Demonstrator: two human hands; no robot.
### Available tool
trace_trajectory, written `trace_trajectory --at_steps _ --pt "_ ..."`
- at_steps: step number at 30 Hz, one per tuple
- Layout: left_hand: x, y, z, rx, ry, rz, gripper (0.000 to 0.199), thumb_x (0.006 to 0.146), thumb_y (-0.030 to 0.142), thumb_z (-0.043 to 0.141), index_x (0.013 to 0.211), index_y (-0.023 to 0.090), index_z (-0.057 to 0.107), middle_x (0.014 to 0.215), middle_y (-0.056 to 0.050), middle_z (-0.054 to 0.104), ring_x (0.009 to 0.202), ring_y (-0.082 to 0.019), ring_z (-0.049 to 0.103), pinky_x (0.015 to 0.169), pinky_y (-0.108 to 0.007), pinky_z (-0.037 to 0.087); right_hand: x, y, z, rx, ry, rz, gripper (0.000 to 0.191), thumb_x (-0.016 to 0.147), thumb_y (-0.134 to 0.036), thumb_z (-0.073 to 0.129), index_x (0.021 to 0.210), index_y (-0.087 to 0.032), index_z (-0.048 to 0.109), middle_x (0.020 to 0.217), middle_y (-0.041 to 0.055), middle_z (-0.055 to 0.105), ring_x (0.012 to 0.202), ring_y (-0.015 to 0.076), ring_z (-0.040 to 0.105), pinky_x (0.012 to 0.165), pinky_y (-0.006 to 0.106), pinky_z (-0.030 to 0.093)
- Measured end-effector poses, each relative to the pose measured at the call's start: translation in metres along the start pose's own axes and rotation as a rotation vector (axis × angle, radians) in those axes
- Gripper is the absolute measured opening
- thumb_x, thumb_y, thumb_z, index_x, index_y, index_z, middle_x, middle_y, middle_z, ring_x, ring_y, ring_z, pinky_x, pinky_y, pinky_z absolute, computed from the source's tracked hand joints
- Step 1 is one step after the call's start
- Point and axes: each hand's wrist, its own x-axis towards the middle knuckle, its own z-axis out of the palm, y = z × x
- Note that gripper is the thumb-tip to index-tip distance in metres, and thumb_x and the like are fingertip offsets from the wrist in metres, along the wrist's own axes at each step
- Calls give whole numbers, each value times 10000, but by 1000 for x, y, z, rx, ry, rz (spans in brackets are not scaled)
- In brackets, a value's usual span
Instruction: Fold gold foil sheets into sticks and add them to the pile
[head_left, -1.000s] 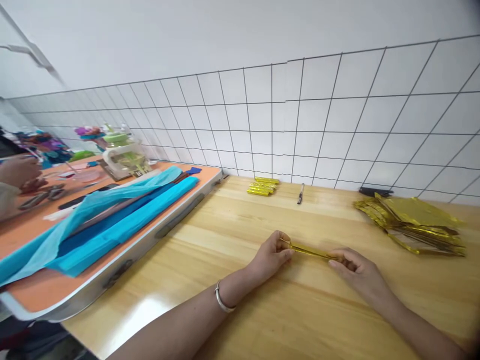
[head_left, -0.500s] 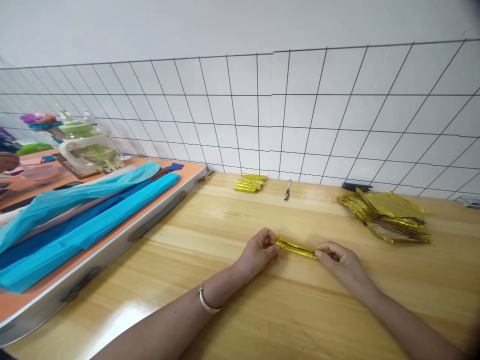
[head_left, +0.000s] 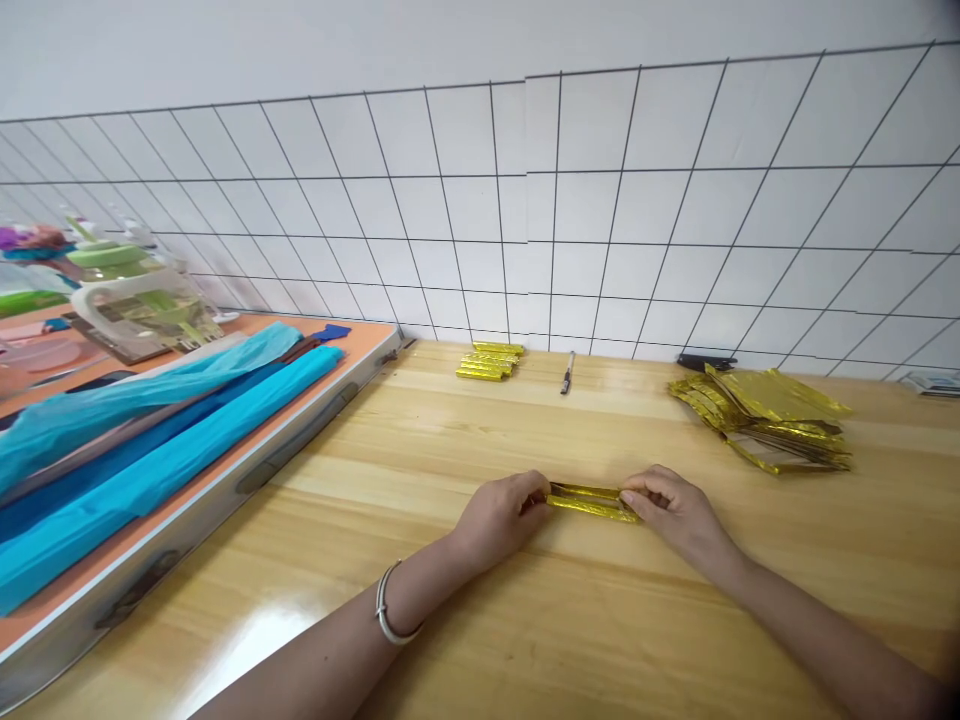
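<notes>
A folded strip of gold foil paper (head_left: pixel 592 509) lies between my hands, low over the wooden table (head_left: pixel 570 640). My left hand (head_left: pixel 504 520), with a silver bangle at the wrist, pinches the strip's left end. The right end sits between the thumb and fingers of my right hand (head_left: pixel 675 510). A narrow gap shows between the strip's two long edges. Farther back lies a row of several folded gold strips (head_left: pixel 490 362). Off to the right rests a loose stack of gold foil sheets (head_left: pixel 780 415), some of them bent.
A slim pen-like tool (head_left: pixel 568 373) lies near the tiled wall. Behind the gold stack is a black object (head_left: pixel 706 361). At left, an orange-topped board (head_left: pixel 371 340) carries blue crepe paper rolls (head_left: pixel 225 430) and a clear jug with a green lid (head_left: pixel 112 258).
The strip's long edges have spread apart, opening a gap along it. My left hand has turned slightly and covers more of its end. The view has shifted a little.
</notes>
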Motion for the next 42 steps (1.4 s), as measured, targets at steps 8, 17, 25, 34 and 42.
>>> trace_trajectory --at_steps 8,17,25,34,42 --pt "-1 3 -7 539 -91 352 216 908 184 374 1041 205 543 902 -47 574 799 -162 522 705 -276 394 -2 6 6 63 0 136 148 799 -347 551 869 -217 550 663 -25 507 590 126 476 524 234 387" --pt "1 1 -7 606 -176 428 197 911 171 388 1042 168 535 922 -65 574 820 -180 503 720 -313 384 -19 4 0 35 -23 198 143 815 -363 521 786 -224 506 680 -20 546 563 117 464 502 226 379" --pt "6 4 -6 542 -178 377 196 899 144 414 1053 176 531 957 -60 563 887 -185 488 771 -306 406 -17 5 -5 -200 -92 -151 184 846 -274 508 996 -261 614 955 41 641 903 193 555 798 333 454" --pt "10 2 -7 575 -154 426 183 920 160 361 932 152 543 868 -77 552 817 -181 485 755 -310 424 -10 -6 -9 -372 -140 -274 220 861 -267 489 1019 -248 642 953 69 633 895 213 555 795 365 475" --pt "13 -9 5 390 -25 309 209 907 183 383 961 175 585 812 -59 573 776 -160 518 716 -271 416 -10 -1 -4 -497 -105 -331 258 897 -233 410 1022 -224 637 892 80 627 861 215 537 758 363 464"
